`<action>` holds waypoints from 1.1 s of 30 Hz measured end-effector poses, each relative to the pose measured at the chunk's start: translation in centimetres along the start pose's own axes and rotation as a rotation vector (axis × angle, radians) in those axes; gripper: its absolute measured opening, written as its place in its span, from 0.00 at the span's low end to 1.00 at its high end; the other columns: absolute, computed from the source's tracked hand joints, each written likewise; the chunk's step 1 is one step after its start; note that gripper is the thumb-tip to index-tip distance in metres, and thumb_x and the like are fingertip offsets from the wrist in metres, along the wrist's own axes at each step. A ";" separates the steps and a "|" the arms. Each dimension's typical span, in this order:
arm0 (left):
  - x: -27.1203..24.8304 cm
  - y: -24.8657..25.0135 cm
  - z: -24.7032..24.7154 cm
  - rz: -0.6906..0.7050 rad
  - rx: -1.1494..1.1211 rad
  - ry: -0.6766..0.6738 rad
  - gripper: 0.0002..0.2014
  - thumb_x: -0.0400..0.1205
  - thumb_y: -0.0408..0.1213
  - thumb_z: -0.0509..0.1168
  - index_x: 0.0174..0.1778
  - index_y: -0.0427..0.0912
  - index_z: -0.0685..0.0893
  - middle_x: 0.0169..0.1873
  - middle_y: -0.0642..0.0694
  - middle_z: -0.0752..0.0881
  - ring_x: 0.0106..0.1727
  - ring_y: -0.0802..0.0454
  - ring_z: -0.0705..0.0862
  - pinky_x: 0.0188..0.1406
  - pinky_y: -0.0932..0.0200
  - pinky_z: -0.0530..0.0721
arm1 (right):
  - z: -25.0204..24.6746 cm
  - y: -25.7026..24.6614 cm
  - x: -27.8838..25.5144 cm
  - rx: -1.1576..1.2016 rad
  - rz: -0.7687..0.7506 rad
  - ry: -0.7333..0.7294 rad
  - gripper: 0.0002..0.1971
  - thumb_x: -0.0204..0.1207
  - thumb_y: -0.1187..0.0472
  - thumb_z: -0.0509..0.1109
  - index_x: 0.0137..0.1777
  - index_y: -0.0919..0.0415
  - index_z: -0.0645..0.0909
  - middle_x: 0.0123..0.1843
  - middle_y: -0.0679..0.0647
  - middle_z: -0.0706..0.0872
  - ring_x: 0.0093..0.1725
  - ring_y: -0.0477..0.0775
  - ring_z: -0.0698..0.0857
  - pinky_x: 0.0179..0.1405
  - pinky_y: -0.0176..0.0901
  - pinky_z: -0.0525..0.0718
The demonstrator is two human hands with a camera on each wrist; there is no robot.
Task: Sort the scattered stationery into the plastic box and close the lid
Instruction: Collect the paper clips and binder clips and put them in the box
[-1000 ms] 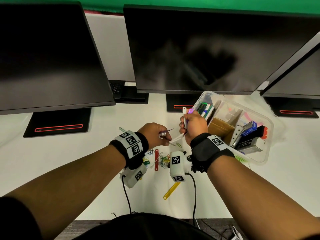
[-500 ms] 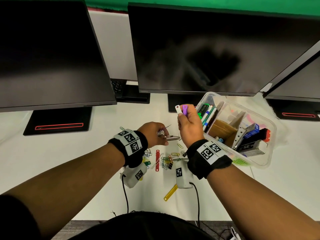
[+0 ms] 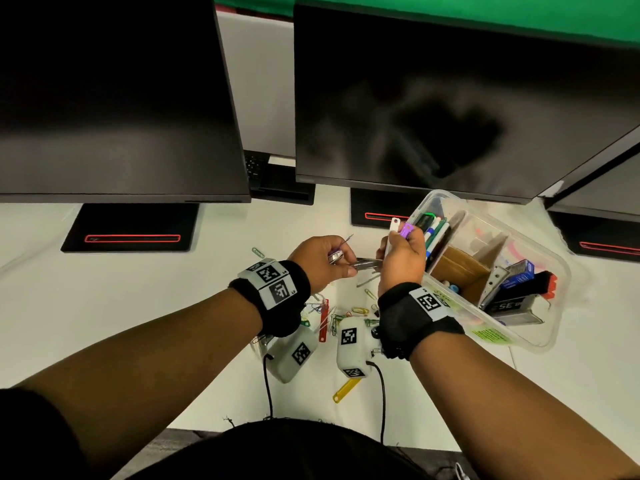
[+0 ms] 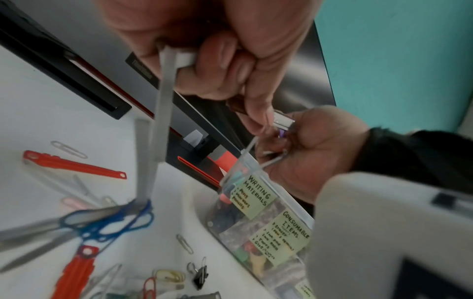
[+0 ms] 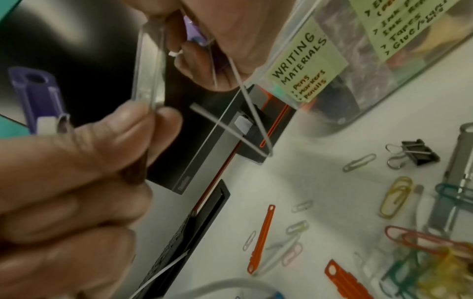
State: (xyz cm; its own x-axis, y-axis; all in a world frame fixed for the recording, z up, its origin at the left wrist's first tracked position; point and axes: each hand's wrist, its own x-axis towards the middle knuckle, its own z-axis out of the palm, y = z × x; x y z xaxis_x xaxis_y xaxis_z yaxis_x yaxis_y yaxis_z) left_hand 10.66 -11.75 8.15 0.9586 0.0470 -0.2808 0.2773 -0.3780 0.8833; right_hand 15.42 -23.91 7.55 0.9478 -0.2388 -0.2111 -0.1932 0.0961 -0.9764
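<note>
My left hand (image 3: pixel 341 261) grips thin metal fastener strips (image 3: pixel 367 263) just above the desk; a long pale strip (image 4: pixel 163 101) hangs from its fingers. My right hand (image 3: pixel 394 244) is right beside it, holding a white strip (image 3: pixel 394 226) and a purple strip (image 3: pixel 406 230) upright, and its thumb and finger pinch a clear strip (image 5: pixel 148 66). The open clear plastic box (image 3: pixel 550 327) stands to the right of both hands, with pens, a brown carton and staple boxes in its compartments. Its wall carries a "Writing materials" label (image 5: pixel 304 66).
Coloured paper clips (image 3: pixel 360 310), a red strip (image 3: pixel 324 320), a yellow strip (image 3: pixel 344 390), blue-handled scissors (image 4: pixel 102 222) and a black binder clip (image 5: pixel 417 153) lie scattered under my wrists. Dark monitors (image 3: pixel 415 98) and their stands (image 3: pixel 131 226) line the back of the desk.
My right hand, lifted towards the box half a second ago, has come back down to the left hand, still holding the white and purple strips. The left hand has barely moved.
</note>
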 end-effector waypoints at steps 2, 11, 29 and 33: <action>0.1 -0.3 -0.5 -0.023 -0.015 0.022 0.13 0.73 0.33 0.74 0.31 0.56 0.80 0.32 0.52 0.81 0.37 0.53 0.76 0.48 0.55 0.79 | -0.3 -0.4 0.3 0.024 0.065 0.035 0.11 0.81 0.68 0.56 0.42 0.53 0.75 0.34 0.55 0.73 0.30 0.50 0.71 0.26 0.37 0.72; 0.8 -0.9 -1.5 -0.105 0.002 0.033 0.08 0.78 0.36 0.69 0.35 0.53 0.80 0.43 0.43 0.91 0.53 0.44 0.86 0.57 0.54 0.80 | -5.1 -5.9 5.9 0.056 -0.192 0.306 0.13 0.74 0.54 0.66 0.28 0.49 0.70 0.26 0.50 0.71 0.26 0.51 0.69 0.28 0.45 0.70; 2.3 1.2 1.4 -0.095 -0.066 -0.082 0.09 0.83 0.33 0.61 0.39 0.51 0.78 0.38 0.51 0.87 0.29 0.57 0.75 0.27 0.65 0.75 | -10.0 -5.6 12.2 -0.487 0.056 0.200 0.14 0.75 0.67 0.65 0.60 0.63 0.79 0.63 0.62 0.83 0.64 0.65 0.81 0.68 0.52 0.78; 2.3 1.6 1.4 -0.144 -0.183 -0.101 0.07 0.84 0.32 0.61 0.41 0.46 0.78 0.36 0.50 0.88 0.18 0.64 0.74 0.17 0.72 0.73 | -8.1 -5.6 8.3 -0.336 0.006 -0.066 0.10 0.73 0.68 0.66 0.36 0.51 0.81 0.39 0.56 0.85 0.41 0.57 0.85 0.47 0.50 0.87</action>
State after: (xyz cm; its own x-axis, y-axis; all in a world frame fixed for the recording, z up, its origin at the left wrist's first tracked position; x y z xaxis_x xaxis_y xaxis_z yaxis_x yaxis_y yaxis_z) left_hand 13.23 -13.49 8.35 0.8997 -0.0077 -0.4365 0.4263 -0.2002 0.8822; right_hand 22.32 -34.27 10.86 0.9588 -0.1751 -0.2238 -0.2608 -0.2293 -0.9378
